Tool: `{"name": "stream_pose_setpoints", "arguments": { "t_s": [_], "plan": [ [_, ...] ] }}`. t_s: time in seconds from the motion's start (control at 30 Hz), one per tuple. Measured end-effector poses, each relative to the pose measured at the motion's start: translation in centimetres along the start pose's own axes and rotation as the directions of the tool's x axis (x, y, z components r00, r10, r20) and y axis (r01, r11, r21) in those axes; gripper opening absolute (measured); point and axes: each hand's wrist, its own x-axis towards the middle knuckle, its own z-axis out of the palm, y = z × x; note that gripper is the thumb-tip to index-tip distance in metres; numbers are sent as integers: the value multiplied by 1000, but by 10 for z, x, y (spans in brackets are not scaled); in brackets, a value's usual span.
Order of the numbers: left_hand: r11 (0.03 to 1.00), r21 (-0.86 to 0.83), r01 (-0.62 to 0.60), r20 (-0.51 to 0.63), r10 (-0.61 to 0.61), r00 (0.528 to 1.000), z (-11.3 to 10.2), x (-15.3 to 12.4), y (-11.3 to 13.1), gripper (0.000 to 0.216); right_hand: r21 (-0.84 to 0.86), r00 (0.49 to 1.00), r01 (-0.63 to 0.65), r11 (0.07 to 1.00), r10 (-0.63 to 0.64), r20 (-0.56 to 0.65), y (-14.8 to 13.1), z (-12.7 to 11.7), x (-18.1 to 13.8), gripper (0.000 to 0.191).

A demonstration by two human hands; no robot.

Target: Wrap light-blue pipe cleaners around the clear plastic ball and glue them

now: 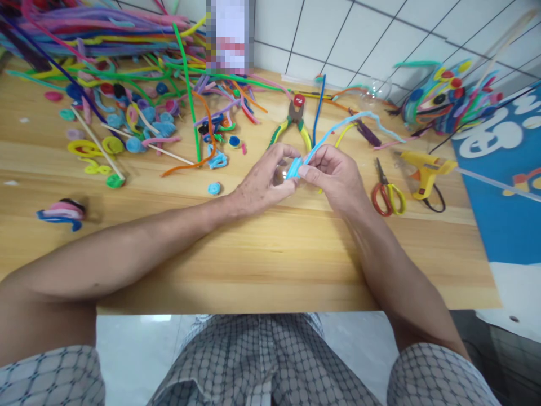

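Above the middle of the table, my left hand [270, 175] is closed around a clear, rounded object [279, 175] with light blue pipe cleaner [293, 168] laid in close rows on it. Much of the clear object is hidden by my fingers. My right hand [336, 175] pinches the same pipe cleaner beside the rows, thumb against forefinger. Its loose end arcs up and away to the right. Just beyond my hands lie pliers [305, 135] with green and yellow handles, a red piece at their jaws. A dark blue pipe cleaner [319, 110] lies beside them.
Scissors [384, 194] and a yellow glue gun [429, 166] lie to the right. Colourful wrapped figures [439, 101] stand at the back right. Piled pipe cleaners [105, 39] and several coiled pieces [135, 145] cover the back left. A small light blue coil [214, 188] sits near my left wrist.
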Motion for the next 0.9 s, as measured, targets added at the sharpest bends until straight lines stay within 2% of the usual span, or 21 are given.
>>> {"name": "stream_pose_setpoints", "arguments": {
  "t_s": [0.23,0.43,0.5,0.57,0.63,0.73,0.83,0.9],
  "plan": [
    [1000,3,12,0,-12,1000,-1,0,3,42,68,998,-27,997,31,-52,2,-1,-1,58],
    [1000,-14,18,4,-18,1000,0,0,5,39,63,998,19,998,-15,-67,13,0,1,48],
    [999,-28,22,7,-22,1000,0,0,5,39,25,995,57,998,-55,-80,21,-3,3,47],
    [999,-40,31,10,-30,999,0,0,5,39,-57,981,150,987,-156,-112,30,-8,5,50],
    [998,-44,40,13,-40,999,-1,0,6,39,-182,946,270,946,-296,-135,36,-14,6,54],
    [999,-39,38,9,-38,999,-1,-1,7,40,-390,874,403,828,-474,-105,36,-21,4,55],
    [998,-49,28,6,-27,1000,0,-1,6,40,-544,835,454,706,-550,-16,29,-25,3,43],
    [998,-57,30,13,-29,999,0,0,6,39,-582,828,473,661,-559,37,26,-26,3,32]
  ]
}}
